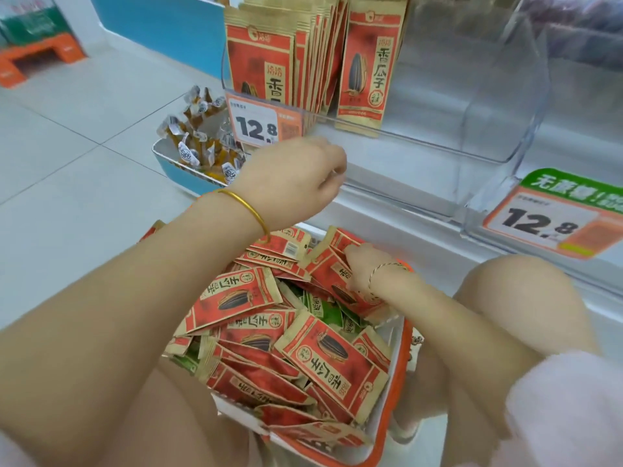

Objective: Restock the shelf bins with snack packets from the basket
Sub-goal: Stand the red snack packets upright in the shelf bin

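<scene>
An orange-rimmed basket (399, 382) sits between my knees, full of red sunflower-seed packets (332, 362) with a few green ones (332, 313) underneath. My right hand (362, 269) reaches into the far side of the basket and pinches a red packet (332, 269) at its edge. My left hand (296, 178) hovers above the basket, just below the clear shelf bin (472, 143), its fingers curled and holding nothing I can see. The bin holds a row of upright red packets (303, 59) on its left; its right part is bare.
A price tag reading 12.8 (258, 124) hangs on the bin front, and another (553, 224) sits on the shelf edge (421, 227) to the right. A blue tray of small wrapped snacks (199, 146) stands on the floor at left. My knee (515, 298) is at right.
</scene>
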